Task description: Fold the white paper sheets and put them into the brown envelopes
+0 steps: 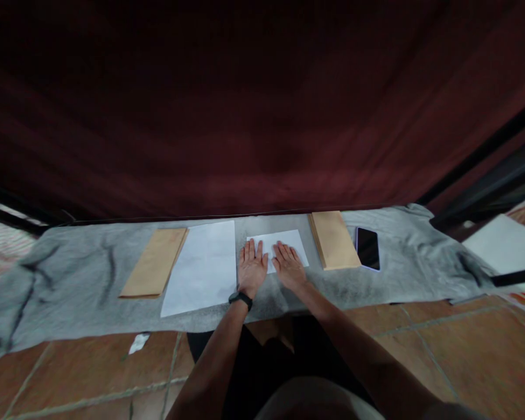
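Note:
My left hand (251, 266) and my right hand (287, 264) lie flat, side by side, fingers stretched out, pressing on a small folded white sheet of paper (289, 238) on a grey cloth (91, 256). A black band sits on my left wrist. Just left of my left hand lies a larger white sheet (203, 265). Beyond it is a brown envelope (155, 262). To the right of my right hand lies a stack of brown envelopes (333, 239).
A black phone (368, 248) lies screen up right of the envelope stack. A dark red curtain (262, 116) hangs behind the cloth. Brown tiled floor (441, 338) lies in front, with a white scrap (139, 342) on it. A white board (503, 242) sits at the far right.

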The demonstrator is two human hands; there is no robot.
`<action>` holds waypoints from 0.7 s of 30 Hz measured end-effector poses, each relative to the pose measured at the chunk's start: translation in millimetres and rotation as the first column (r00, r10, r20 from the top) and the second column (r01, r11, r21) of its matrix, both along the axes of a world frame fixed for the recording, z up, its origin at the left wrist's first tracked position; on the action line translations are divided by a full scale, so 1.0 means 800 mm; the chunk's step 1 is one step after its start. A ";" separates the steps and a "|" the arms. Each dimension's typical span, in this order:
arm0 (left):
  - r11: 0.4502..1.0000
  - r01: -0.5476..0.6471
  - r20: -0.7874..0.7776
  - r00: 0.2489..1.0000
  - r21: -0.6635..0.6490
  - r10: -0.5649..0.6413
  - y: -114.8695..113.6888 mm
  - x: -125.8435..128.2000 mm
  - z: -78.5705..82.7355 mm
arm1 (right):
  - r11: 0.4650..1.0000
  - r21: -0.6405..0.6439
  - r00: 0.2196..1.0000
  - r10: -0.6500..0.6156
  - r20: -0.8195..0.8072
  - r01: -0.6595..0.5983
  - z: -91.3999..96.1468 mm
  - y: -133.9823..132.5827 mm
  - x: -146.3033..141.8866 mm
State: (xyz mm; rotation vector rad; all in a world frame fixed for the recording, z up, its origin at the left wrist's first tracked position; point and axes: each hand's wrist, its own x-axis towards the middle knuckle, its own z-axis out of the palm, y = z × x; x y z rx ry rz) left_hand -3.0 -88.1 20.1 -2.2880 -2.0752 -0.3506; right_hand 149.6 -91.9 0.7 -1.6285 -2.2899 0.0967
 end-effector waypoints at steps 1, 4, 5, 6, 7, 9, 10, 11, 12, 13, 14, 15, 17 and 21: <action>1.000 0.002 -0.001 1.000 0.002 -0.002 0.000 0.000 0.001 | 1.000 0.007 1.000 -0.028 -0.001 0.028 0.000 -0.002 0.007; 1.000 0.004 0.005 1.000 0.019 -0.004 -0.002 0.001 0.001 | 0.995 0.031 0.995 -0.098 -0.002 0.098 0.001 -0.006 0.032; 1.000 0.002 0.014 1.000 0.025 -0.002 -0.002 0.000 0.000 | 0.992 0.042 0.993 -0.117 -0.002 0.117 0.000 -0.008 0.039; 1.000 -0.001 0.026 1.000 0.031 0.000 -0.003 0.000 -0.002 | 0.989 0.054 0.991 -0.134 -0.003 0.134 0.000 -0.011 0.045; 0.999 -0.003 0.042 0.999 0.039 0.001 -0.005 -0.002 -0.003 | 0.987 0.068 0.989 -0.148 -0.005 0.148 -0.001 -0.014 0.050; 0.998 -0.006 0.073 0.997 0.056 0.002 -0.009 -0.006 -0.007 | 0.982 0.095 0.987 -0.163 -0.012 0.163 -0.003 -0.020 0.056; 0.998 -0.011 0.085 0.996 0.064 0.005 -0.011 -0.008 -0.008 | 0.980 0.104 0.986 -0.167 -0.015 0.167 -0.004 -0.023 0.058; 0.997 -0.021 0.093 0.996 0.071 0.014 -0.015 -0.009 -0.009 | 0.980 0.108 0.985 -0.169 -0.017 0.170 -0.005 -0.025 0.060; 0.996 -0.032 0.096 0.995 0.077 0.024 -0.019 -0.009 -0.008 | 0.979 0.107 0.985 -0.172 -0.018 0.173 -0.005 -0.026 0.060; 0.996 -0.036 0.097 0.995 0.083 0.028 -0.025 -0.007 -0.007 | 0.979 0.100 0.984 -0.176 -0.016 0.176 -0.005 -0.028 0.061; 0.996 -0.029 0.094 0.995 0.086 0.020 -0.031 -0.003 -0.005 | 0.979 0.091 0.983 -0.182 -0.013 0.182 -0.004 -0.028 0.061; 0.996 -0.004 0.090 0.996 0.087 -0.004 -0.037 0.003 -0.003 | 0.979 0.081 0.982 -0.189 -0.010 0.189 -0.004 -0.029 0.061; 0.993 0.090 0.078 0.992 0.071 -0.096 -0.051 0.023 0.002 | 0.979 0.067 0.981 -0.195 -0.007 0.195 -0.003 -0.029 0.060; 0.980 0.198 0.062 0.978 0.001 -0.198 -0.076 0.062 0.005 | 0.982 0.065 0.984 -0.179 -0.020 0.180 -0.002 -0.030 0.061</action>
